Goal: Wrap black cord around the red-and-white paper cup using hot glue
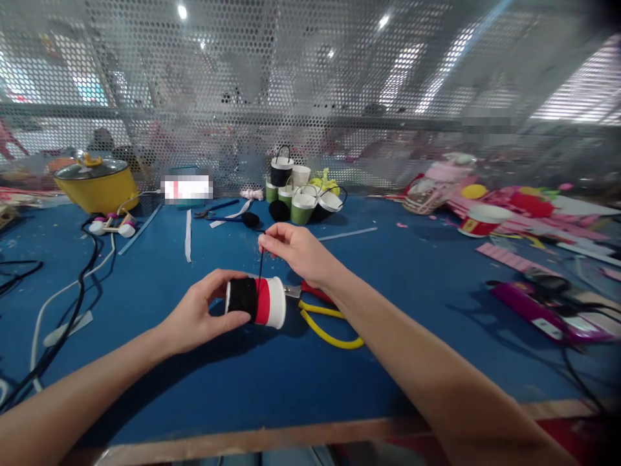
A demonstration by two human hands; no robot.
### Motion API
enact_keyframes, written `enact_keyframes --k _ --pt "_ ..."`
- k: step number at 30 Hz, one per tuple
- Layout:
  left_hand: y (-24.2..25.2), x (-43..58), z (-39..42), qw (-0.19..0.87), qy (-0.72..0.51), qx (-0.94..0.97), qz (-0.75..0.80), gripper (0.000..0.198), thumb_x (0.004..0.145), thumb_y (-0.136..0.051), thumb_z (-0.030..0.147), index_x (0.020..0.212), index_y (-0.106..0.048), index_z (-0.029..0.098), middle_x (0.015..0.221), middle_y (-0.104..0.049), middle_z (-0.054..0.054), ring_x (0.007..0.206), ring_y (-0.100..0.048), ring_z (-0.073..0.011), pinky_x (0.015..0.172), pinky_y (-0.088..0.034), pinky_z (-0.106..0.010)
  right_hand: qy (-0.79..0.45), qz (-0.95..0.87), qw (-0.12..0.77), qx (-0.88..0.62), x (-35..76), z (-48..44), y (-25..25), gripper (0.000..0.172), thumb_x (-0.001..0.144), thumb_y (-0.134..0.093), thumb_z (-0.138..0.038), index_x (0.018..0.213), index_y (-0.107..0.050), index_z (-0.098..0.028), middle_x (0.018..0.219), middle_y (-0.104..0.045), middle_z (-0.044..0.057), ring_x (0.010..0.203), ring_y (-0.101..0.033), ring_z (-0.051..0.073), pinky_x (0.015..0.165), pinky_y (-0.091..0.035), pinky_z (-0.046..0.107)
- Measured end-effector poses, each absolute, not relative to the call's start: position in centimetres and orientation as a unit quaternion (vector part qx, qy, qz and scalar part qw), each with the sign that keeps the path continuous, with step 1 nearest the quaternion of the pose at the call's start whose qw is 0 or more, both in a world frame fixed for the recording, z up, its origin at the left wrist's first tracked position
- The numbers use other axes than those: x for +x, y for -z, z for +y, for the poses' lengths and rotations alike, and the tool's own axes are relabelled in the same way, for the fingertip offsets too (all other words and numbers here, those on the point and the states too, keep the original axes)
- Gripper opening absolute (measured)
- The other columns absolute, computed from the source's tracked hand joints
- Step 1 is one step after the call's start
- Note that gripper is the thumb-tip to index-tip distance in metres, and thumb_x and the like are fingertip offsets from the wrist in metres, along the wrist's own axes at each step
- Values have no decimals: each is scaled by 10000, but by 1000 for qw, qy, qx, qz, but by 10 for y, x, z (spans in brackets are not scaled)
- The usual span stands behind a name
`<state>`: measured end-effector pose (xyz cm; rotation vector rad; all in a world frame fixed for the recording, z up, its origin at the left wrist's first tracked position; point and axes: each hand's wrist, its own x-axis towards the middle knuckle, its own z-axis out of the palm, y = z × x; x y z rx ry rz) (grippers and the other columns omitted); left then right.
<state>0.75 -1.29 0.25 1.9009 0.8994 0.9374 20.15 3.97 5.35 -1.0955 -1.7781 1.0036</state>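
My left hand grips a small paper cup lying on its side, thumb in front and fingers behind. Black yarn is wound around the cup's left part, beside a red band and a white end. Above it, my right hand pinches a strand of the yarn, which runs taut down to the cup. Scissors with yellow and red handles lie behind and right of the cup, partly hidden by my right forearm. A dark ball of yarn rests farther back.
Several small yarn-wrapped cups stand at the back. Pliers lie left of them. A yellow pot and cables are at left. At right are a paper bowl and a purple box. Perforated metal backs the table.
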Motion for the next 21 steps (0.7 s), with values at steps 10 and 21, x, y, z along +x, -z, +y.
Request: enact_keyframes --k 10,21 --pt "-2 6 -17 284 -399 829 269 450 761 -670 264 1167 -479 235 1108 -542 -95 1038 -541 -231 892 -463 -384 -382 -727 312 -478 197 31 -56 161 779 -551 -285 677 -515 -166 627 -541 -30 567 -436 93 564 -343 242" --pt "-4 3 -21 138 -390 880 233 445 799 -625 218 1207 -448 227 1204 -483 -124 1101 -506 -233 911 -468 -389 -419 -743 214 -475 198 24 -61 159 812 -534 -271 699 -511 -161 659 -527 -21 593 -436 92 542 -338 224"
